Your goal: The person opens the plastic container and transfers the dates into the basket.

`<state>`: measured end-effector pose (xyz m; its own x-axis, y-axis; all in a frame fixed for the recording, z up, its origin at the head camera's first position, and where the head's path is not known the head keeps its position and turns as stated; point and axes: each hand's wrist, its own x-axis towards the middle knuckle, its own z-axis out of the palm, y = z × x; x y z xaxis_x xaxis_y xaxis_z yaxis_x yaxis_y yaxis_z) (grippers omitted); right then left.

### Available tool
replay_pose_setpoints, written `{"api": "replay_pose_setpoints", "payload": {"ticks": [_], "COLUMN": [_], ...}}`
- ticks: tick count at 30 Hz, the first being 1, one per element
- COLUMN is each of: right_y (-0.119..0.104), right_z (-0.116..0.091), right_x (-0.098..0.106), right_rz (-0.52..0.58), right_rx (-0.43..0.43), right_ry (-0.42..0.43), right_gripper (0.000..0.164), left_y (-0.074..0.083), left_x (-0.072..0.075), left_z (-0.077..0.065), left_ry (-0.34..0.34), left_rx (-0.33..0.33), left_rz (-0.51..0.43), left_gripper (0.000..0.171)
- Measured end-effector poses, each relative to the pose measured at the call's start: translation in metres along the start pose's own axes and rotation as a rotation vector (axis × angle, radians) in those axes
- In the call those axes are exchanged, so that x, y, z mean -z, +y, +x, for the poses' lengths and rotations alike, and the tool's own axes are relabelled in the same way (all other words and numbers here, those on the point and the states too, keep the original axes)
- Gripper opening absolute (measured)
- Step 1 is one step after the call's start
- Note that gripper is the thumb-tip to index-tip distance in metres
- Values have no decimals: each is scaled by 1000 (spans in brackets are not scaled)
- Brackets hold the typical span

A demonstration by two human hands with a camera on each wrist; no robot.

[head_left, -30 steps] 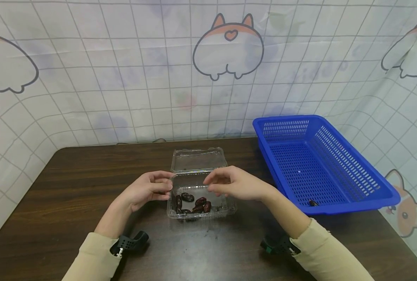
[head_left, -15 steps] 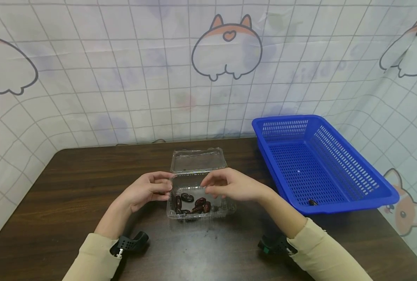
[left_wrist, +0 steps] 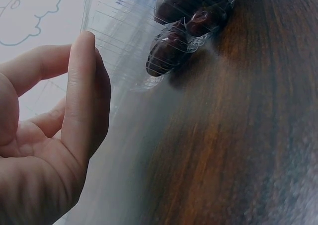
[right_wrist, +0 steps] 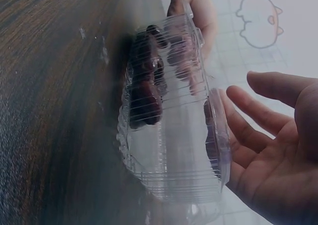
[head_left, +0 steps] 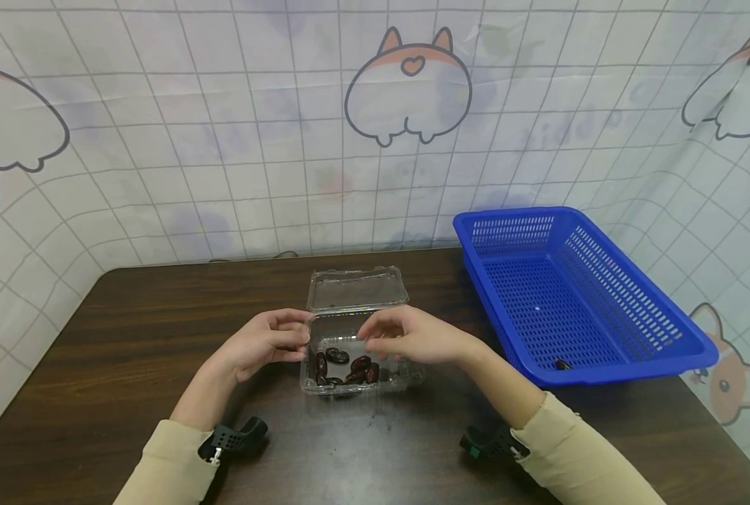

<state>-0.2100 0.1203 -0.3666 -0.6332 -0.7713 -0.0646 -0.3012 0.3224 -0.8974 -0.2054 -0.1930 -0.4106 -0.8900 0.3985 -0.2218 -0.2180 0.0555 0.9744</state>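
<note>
A clear plastic clamshell box [head_left: 405, 382] sits on the table with its lid [head_left: 358, 289] folded back, and several dark, shiny dates [head_left: 337, 355] lie in it. My left hand [head_left: 262, 345] holds the box's left end, thumb [left_wrist: 83, 88] and fingers at its wall; how firmly is hard to see. Over the right part of the box hovers my right hand [head_left: 420, 337]. Its fingers are loosely bent, and nothing shows between thumb and fingertips [right_wrist: 237, 95] in the right wrist view. The right hand covers part of the box's back wall in the head view.
A blue slotted basket [head_left: 633, 375] stands to the right, with a small dark piece [head_left: 562, 364] in its near corner. The dark wooden table [head_left: 179, 301] meets a patterned wall sheet [head_left: 255, 182]. Both wrists wear black camera mounts [head_left: 236, 436].
My right hand has drifted slightly left and down over the box. The left hand, box and dates keep their places.
</note>
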Motion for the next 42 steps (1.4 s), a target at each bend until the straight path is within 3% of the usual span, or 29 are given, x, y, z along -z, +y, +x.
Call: {"api": "replay_pose_setpoints", "payload": {"ticks": [24, 42], "right_y": [7, 9], "right_z": [9, 25], "right_x": [-7, -18], "right_rz": [50, -84], "right_rx": [-29, -37], "right_ry": [-17, -12], "right_gripper": [31, 28], "left_y": [-2, 0], "left_x": [0, 0], "left_z": [1, 0], "left_ry": [11, -2], "left_rx": [5, -5], "left_rz": [4, -5], "left_gripper": [53, 53]}}
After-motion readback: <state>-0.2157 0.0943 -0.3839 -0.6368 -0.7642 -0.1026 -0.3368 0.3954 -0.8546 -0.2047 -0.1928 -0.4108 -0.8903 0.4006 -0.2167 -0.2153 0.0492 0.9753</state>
